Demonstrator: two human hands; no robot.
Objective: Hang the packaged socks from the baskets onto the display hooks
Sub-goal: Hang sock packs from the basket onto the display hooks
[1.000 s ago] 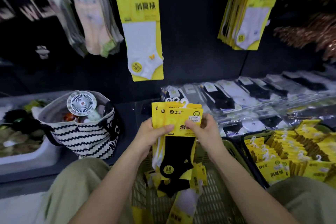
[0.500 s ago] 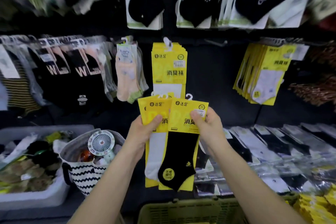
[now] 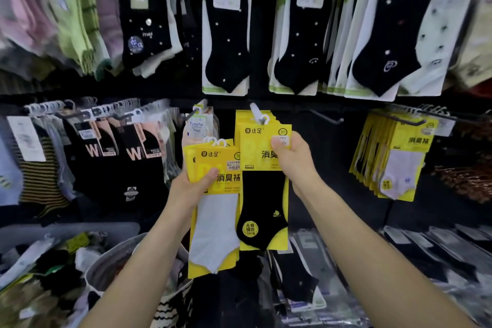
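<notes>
My right hand (image 3: 294, 161) pinches the top right corner of a yellow pack with a black sock (image 3: 262, 194), held up with its white hanger loop at the tip of a display hook (image 3: 257, 112). Several yellow packs hang on that hook behind it. My left hand (image 3: 190, 189) grips a small stack of yellow packs with a white sock in front (image 3: 213, 210), lower and to the left, their white loops free at the top.
Black dotted socks (image 3: 226, 34) hang in a row above. Black "W" sock packs (image 3: 119, 146) fill hooks at left, more yellow packs (image 3: 396, 157) at right. A bare hook (image 3: 326, 117) juts out between. A striped bag (image 3: 170, 309) and a grey bin (image 3: 69, 231) sit below.
Both hands rose from the basket to the display wall. The black-sock pack has separated from the stack and moved up and right to the hook. The view tilted upward.
</notes>
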